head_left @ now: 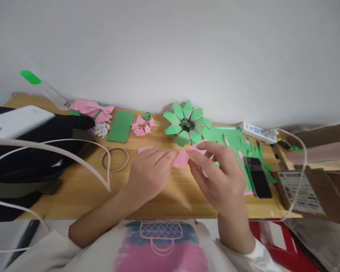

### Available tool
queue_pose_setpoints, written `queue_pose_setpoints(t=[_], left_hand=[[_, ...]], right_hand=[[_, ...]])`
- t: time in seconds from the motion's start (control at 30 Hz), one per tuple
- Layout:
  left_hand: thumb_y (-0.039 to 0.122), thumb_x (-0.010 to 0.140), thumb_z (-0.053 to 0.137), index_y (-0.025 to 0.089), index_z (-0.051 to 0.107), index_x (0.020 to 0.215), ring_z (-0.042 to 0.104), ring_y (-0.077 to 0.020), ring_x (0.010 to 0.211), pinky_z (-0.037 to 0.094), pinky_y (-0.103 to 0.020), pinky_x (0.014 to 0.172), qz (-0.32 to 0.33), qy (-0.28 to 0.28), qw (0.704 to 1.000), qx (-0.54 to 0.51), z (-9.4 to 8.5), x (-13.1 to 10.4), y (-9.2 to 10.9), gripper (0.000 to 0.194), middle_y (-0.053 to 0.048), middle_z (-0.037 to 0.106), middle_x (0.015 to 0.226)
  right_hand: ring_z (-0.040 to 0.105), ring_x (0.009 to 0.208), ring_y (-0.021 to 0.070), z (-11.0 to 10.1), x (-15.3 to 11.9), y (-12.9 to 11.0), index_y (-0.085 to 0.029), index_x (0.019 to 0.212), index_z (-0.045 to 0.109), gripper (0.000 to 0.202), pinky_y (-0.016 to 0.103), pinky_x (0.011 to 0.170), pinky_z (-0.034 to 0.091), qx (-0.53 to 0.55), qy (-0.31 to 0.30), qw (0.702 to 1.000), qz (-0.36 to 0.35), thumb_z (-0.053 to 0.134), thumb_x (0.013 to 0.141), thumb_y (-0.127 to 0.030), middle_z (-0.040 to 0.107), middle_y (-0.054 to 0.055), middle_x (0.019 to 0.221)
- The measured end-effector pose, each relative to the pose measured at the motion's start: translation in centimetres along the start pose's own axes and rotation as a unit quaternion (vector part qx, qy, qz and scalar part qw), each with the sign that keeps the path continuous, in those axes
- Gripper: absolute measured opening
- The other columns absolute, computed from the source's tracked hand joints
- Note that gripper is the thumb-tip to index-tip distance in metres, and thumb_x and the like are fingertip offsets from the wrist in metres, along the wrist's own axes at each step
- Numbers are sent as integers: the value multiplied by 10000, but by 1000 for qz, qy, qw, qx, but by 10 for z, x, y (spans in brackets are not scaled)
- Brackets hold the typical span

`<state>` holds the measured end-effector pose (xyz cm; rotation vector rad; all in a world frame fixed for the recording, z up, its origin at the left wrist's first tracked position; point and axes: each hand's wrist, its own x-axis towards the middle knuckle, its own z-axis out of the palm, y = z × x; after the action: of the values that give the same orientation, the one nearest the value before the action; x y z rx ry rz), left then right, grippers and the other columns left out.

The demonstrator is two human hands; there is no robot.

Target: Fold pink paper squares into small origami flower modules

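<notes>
A folded pink paper (181, 158) is held between my two hands above the wooden table (164, 200). The fingers of my left hand (151, 172) pinch its left end, while my right hand (219, 173) has thumb and fingers closed on its right end. Part of the paper is hidden by the fingers. Just behind it stands a green folded-paper flower (187, 124) with pink edges. Small pink folded pieces (141, 128) lie to the left of the flower, beside a green paper rectangle (121, 126).
Green cut paper (232, 139) and a phone (258, 177) lie on the right, near a power strip (257, 132). A tape ring (115, 159), white cables (82, 158) and a black cloth (53, 155) are on the left. Cardboard boxes (328, 189) stand at the far right.
</notes>
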<state>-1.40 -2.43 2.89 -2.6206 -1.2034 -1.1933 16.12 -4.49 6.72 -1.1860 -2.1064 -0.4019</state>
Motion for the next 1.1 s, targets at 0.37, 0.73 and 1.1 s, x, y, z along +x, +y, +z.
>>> queue_pose_setpoints(t=[0.37,0.73,1.1], left_hand=[[41,899,457,67,602,1081,724,-174,813,548,-296,686,60,62,995,45,-9,7,9,234,-88,769,909],[50,891,411,61,580,1161,718,-201,951,587,-320,784,79,67,994,16,-15,5,15,319,-132,762,979],[29,887,423,68,583,1190,712,-185,991,591,-303,868,88,19,995,46,-26,6,18,344,-126,752,1057]], right_hand=[[654,820,183,7,-12,-13,-164,982,652,232,308,662,540,71,101,992,38,646,796,-26,683,77,907],[646,772,183,8,-15,-15,-210,1009,670,307,320,619,527,71,134,987,54,592,787,-13,660,45,865],[639,731,184,6,-13,-22,-245,1012,663,377,339,582,514,89,139,982,91,587,759,24,675,23,830]])
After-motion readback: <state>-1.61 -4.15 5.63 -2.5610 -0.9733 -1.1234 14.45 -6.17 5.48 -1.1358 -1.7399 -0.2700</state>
